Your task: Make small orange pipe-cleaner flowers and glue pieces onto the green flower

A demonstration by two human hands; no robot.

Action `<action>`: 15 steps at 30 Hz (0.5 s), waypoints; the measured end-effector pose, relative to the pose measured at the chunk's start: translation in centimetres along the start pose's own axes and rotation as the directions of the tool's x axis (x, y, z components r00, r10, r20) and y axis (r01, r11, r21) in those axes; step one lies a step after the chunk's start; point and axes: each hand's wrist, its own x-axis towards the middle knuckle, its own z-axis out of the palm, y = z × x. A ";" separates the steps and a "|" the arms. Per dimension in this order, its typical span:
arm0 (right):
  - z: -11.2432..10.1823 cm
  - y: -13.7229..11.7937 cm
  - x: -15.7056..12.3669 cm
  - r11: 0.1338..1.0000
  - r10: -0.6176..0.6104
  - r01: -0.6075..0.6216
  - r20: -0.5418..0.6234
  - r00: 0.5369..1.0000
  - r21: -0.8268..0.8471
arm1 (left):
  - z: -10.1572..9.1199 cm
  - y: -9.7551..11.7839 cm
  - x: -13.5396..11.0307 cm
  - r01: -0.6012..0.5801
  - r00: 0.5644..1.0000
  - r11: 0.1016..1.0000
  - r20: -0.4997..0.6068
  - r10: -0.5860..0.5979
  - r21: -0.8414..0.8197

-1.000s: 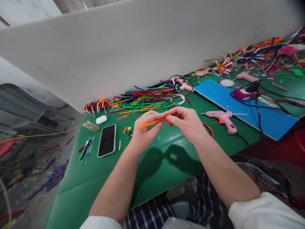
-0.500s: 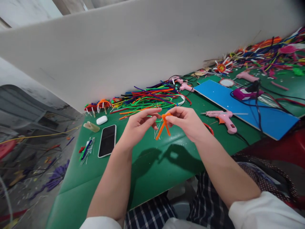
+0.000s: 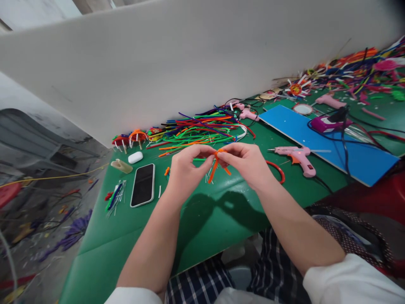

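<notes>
Both my hands meet above the green table (image 3: 209, 223), pinching one orange pipe cleaner (image 3: 215, 167). It is bent double, its two ends hanging down between my hands. My left hand (image 3: 186, 171) grips the bend from the left with thumb and fingertips. My right hand (image 3: 245, 162) pinches the same bend from the right, fingers curled closed. A heap of coloured pipe cleaners (image 3: 202, 128) lies just beyond my hands.
A black phone (image 3: 143, 184), a white earbud case (image 3: 135, 157) and small finished craft pieces (image 3: 129, 139) lie at the left. A pink glue gun (image 3: 297, 155), a blue board (image 3: 329, 145) with cables and a purple device (image 3: 329, 123) sit at the right. A white wall panel runs behind.
The pipe cleaner was held out straight a second ago; it is now folded, with both ends hanging down. My left hand has moved back in and pinches the bend beside my right.
</notes>
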 end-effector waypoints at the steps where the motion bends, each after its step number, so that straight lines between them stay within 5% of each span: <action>1: 0.1 0.0 0.0 1.000 -0.003 0.003 -0.008 1.000 0.005 | 0.0 0.1 0.0 0.000 1.000 1.000 -0.003 0.000 0.006; 15: 0.3 0.1 -0.2 0.985 -0.099 0.097 -0.002 0.995 -0.141 | -0.6 0.3 -0.1 -0.022 1.000 0.991 0.005 0.021 0.133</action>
